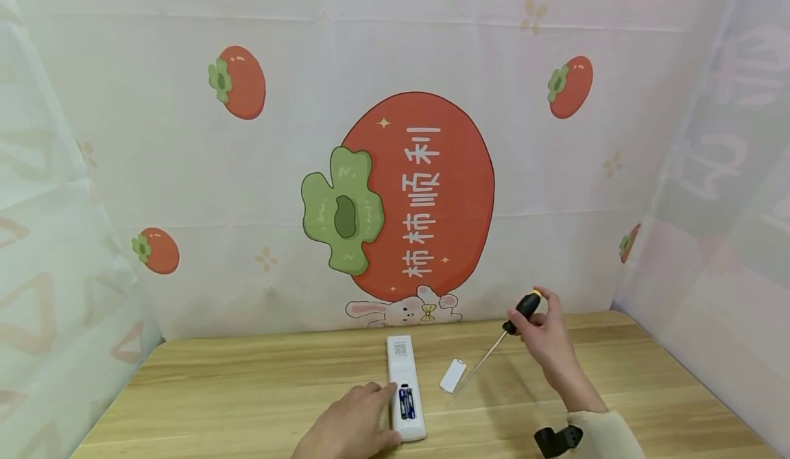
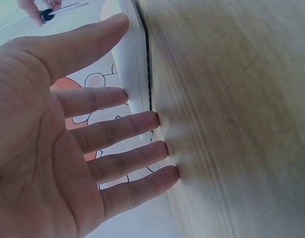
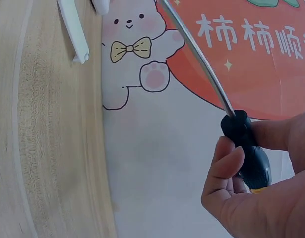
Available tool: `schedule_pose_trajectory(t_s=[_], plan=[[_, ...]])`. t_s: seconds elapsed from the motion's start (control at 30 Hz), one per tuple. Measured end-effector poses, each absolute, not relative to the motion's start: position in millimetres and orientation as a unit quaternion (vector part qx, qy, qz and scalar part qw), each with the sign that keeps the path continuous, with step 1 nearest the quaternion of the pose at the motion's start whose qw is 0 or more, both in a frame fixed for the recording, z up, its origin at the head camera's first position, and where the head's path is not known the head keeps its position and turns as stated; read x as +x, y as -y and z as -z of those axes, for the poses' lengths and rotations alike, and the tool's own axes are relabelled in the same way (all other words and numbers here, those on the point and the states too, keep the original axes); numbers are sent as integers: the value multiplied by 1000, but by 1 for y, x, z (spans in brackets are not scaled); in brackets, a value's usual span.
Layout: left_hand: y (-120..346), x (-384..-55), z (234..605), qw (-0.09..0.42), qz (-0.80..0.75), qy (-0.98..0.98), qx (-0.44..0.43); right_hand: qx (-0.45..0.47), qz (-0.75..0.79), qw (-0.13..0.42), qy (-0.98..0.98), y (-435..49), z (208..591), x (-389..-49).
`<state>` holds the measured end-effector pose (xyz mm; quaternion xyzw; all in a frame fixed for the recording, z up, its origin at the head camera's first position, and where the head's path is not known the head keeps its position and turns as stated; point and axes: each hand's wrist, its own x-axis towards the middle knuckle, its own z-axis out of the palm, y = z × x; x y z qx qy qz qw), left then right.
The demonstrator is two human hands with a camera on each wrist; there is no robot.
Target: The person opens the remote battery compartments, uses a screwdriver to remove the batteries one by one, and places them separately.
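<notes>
Counted in the head view's lower half: one remote control [image 1: 402, 367], two batteries [image 1: 407, 403], one white cover [image 1: 453, 375], one screwdriver [image 1: 509, 327], two hands [image 1: 353, 419] [image 1: 548, 341].

We record: remote [image 1: 401, 370], smooth plastic; screwdriver shaft [image 3: 197, 53], shiny metal; handle [image 3: 255, 166], glossy plastic; table [image 1: 247, 390], smooth, wood-grained; backdrop [image 1: 185, 171], creased matt cloth.

Bright, even light with faint, soft shadows on the table [image 1: 247, 390]
</notes>
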<state>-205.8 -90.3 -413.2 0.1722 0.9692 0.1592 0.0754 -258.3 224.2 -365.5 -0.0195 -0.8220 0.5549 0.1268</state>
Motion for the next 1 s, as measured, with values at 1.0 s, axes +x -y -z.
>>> schedule_pose_trajectory(t_s=[1.0], plan=[[91, -203, 410, 58, -150, -969, 191, -60, -651, 187, 733, -215, 358, -257]])
